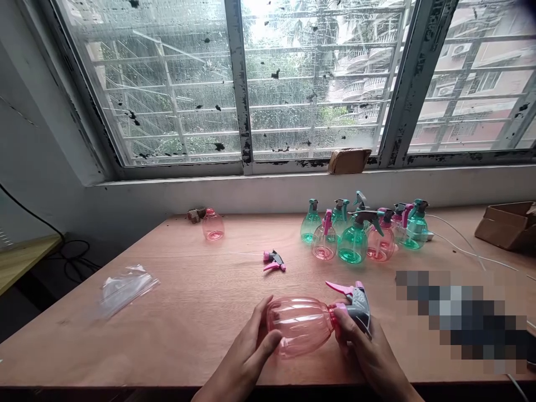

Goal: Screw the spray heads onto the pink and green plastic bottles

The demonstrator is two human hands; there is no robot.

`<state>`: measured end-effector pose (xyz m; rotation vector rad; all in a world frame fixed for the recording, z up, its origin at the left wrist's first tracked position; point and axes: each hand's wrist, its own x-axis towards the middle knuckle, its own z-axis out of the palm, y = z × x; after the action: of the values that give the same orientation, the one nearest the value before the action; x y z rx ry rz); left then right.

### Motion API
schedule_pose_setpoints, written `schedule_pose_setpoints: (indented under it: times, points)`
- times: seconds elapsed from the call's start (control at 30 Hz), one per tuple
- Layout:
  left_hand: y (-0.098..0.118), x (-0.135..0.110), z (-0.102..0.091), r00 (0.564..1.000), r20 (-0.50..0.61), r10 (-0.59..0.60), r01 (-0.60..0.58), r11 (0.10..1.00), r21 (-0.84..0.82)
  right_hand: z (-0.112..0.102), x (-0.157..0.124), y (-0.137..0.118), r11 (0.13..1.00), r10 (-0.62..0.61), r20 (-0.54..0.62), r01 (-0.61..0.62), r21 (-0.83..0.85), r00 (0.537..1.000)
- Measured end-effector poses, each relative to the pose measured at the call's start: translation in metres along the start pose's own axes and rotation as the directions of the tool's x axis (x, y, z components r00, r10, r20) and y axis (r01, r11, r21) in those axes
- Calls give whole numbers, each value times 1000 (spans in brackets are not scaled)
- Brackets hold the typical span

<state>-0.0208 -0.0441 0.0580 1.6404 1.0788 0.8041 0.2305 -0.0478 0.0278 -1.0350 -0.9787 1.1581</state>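
A clear pink spray bottle (pixel 299 324) lies sideways between my hands, above the front of the table. My left hand (pixel 255 343) is wrapped round its base end. At the neck, my right hand (pixel 362 340) grips the collar of the grey and pink spray head (pixel 355 301), whose trigger points up and to the left. The spray head sits at the bottle's mouth; whether it is fully screwed on I cannot tell. Farther back, a loose pink and grey spray head (pixel 274 261) rests on the table, with a thin tube to its left. A pink bottle without a head (pixel 213 225) stands at the back left.
Several green and pink spray bottles (pixel 352 243) stand grouped at the back right of the wooden table (pixel 180 318). A clear plastic bag (pixel 128 287) lies at left. A cardboard box (pixel 506 226) and white cables are at right, near a blurred-out object (pixel 464 318).
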Motion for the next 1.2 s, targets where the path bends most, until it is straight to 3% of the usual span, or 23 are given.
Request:
schedule_pose_setpoints:
  times: [0.13, 0.3, 0.47, 0.67, 0.9, 1.03, 1.2]
  points:
    - [-4, -1, 2, 998, 18, 58, -58, 998, -23, 2, 0, -2, 1000, 19, -56, -18, 22, 998]
    - [-10, 0, 1, 996, 25, 91, -91, 995, 28, 1, 0, -1, 1000, 3, -26, -2, 10, 1000]
    - [-7, -2, -6, 982, 167, 91, -74, 992, -102, -1, 0, 1, 1000, 1, -5, -2, -19, 1000]
    - [-8, 1, -5, 993, 102, 64, -51, 990, -131, 0, 0, 0, 1000, -2, -28, 1, -10, 1000]
    - [-7, -1, -2, 995, 99, 17, -26, 995, 96, 2, -1, 1, 999, 1, -73, 2, 43, 997]
    - [-7, -4, -5, 993, 116, 37, -46, 997, 70, 4, -2, -1, 998, 45, -133, -40, 42, 990]
    - [-9, 0, -5, 996, 88, 33, -34, 999, 13, 4, -1, -1, 996, 66, -107, -58, 72, 992]
